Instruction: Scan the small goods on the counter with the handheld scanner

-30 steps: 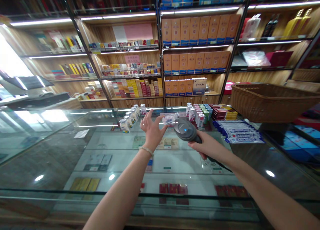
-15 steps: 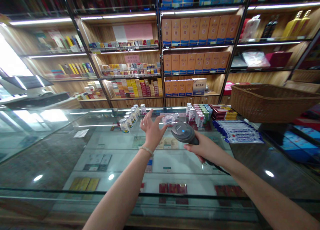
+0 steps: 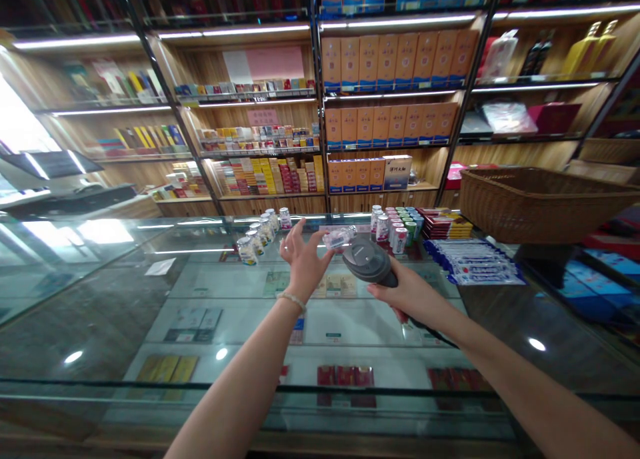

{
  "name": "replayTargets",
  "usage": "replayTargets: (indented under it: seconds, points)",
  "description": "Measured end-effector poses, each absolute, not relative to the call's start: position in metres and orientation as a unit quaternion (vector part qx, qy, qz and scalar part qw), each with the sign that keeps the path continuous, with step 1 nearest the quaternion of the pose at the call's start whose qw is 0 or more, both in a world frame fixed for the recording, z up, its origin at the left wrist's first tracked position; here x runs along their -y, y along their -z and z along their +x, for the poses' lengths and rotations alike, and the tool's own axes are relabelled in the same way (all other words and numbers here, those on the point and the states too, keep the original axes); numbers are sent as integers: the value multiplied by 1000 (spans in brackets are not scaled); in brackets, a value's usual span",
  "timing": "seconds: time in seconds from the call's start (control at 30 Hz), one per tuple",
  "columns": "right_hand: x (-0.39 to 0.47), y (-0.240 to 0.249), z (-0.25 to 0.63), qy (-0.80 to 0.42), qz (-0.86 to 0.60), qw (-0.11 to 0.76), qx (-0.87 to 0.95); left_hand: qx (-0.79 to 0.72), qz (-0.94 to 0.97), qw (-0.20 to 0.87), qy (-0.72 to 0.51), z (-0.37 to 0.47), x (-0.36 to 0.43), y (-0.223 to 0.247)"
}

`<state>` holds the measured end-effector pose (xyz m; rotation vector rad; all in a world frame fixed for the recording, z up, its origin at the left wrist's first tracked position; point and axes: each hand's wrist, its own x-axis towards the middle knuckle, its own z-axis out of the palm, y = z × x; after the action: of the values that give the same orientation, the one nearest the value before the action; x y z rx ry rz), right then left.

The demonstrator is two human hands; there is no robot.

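Observation:
My left hand (image 3: 305, 256) pinches a small clear bottle (image 3: 340, 236) between thumb and index finger, the other fingers raised. The bottle is tilted on its side above the glass counter (image 3: 280, 319), cap end to the right. My right hand (image 3: 413, 289) grips a dark grey barcode scanner (image 3: 367, 259), its head just below and right of the bottle. A cable trails from the handle under my wrist. A row of small bottles (image 3: 257, 236) stands left of my left hand. Beyond the scanner is another group of small bottles (image 3: 395, 226) with pink, green and purple labels.
Right of the bottles lie stacked red and yellow packets (image 3: 445, 224) and blue-white sachets (image 3: 475, 262). A wicker basket (image 3: 540, 206) stands at the right. A paper slip (image 3: 161, 266) lies at the left. Lit shelves with orange boxes (image 3: 385, 62) line the back wall.
The blue light on the scanner's head shows in the earlier frame and is gone now. Both hands keep nearly the same position; the view has shifted very slightly.

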<state>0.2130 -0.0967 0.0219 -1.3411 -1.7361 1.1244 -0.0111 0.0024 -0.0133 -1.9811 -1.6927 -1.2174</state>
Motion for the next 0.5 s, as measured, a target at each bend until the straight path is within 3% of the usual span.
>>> replayTargets:
  seconds: [0.37, 0.5]
  points:
    - [94, -22, 214, -415, -520, 320, 674, 592, -684, 132, 404, -10, 0, 11]
    - [87, -21, 220, -273, -557, 295, 727, 593, -685, 132, 402, -11, 0, 10]
